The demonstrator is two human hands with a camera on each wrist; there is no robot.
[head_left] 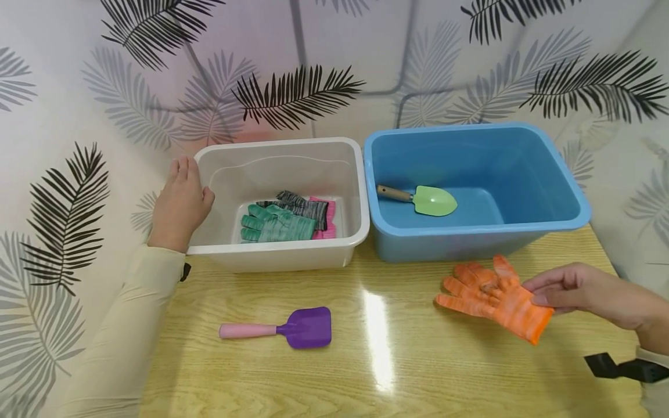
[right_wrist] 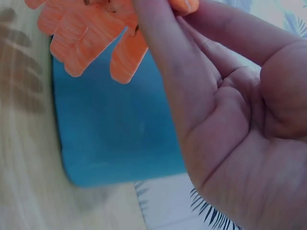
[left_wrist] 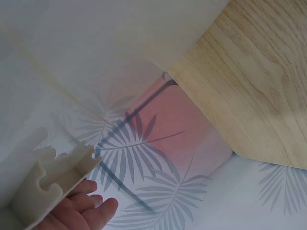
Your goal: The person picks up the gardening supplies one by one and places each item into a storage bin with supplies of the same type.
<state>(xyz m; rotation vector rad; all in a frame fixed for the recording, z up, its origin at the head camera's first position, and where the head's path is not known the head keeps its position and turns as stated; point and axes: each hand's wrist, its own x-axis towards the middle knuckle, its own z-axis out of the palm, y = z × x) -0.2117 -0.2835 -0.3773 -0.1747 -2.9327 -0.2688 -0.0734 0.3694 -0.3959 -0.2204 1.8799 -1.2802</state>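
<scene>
My left hand [head_left: 180, 203] grips the left rim of a white plastic bin [head_left: 292, 257], its thumb on the inner side; the left wrist view catches bent fingers [left_wrist: 91, 208] beside a notched white edge. Inside lie a green glove [head_left: 287, 225], a grey-black glove [head_left: 300, 203] and something pink [head_left: 330, 217] partly beneath them. My right hand [head_left: 590, 293] pinches an orange glove [head_left: 502, 296] by its cuff, over the wooden table in front of a blue bin [head_left: 470, 232]. The glove's fingers [right_wrist: 86, 43] hang in front of that bin in the right wrist view.
A green trowel [head_left: 434, 201] with a wooden handle lies in the blue bin. On the wooden table [head_left: 418, 371], a purple shovel [head_left: 308, 328] with a pink handle lies in front of the white bin. Leaf-patterned cloth [head_left: 292, 69] rises behind both bins.
</scene>
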